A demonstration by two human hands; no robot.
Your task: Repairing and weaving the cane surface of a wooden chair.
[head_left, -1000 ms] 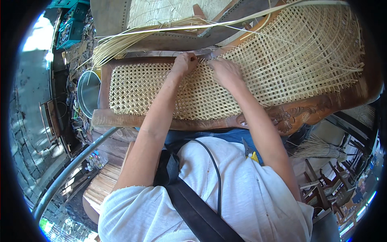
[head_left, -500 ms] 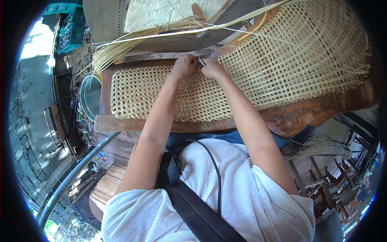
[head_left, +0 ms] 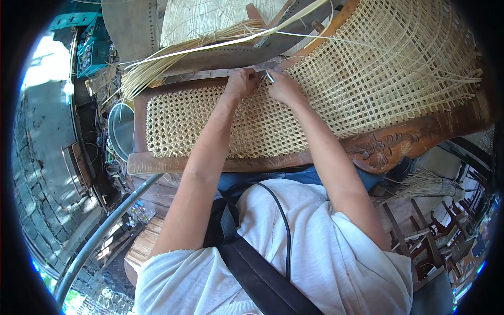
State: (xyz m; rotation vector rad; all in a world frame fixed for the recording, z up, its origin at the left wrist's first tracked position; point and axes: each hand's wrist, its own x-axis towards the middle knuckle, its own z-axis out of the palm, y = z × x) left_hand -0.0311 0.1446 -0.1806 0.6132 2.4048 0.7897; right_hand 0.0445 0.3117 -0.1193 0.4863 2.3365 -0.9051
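Note:
Across my lap lies a carved wooden chair frame (head_left: 210,164) with a woven cane panel (head_left: 194,121). Both hands are at its far rail. My left hand (head_left: 243,84) is closed at the cane's edge there, and whatever its fingertips pinch is hidden. Just right of it, my right hand (head_left: 286,88) is closed around a slim, shiny tool (head_left: 270,76) that shows light against the dark rail. Its exact kind is too small to tell. A small gap separates the two hands.
Beyond the rail, a bundle of loose cane strands (head_left: 173,55) lies over another curved wooden frame with drilled holes (head_left: 220,56). A metal bucket (head_left: 122,128) stands left, above a bent metal pipe (head_left: 105,231). More cane (head_left: 428,185) and wooden chair parts (head_left: 425,236) are at right.
My right hand has drawn slightly right, away from my left hand, with the slim tool still in it. My left hand stays at the rail. The whole view has shifted a little.

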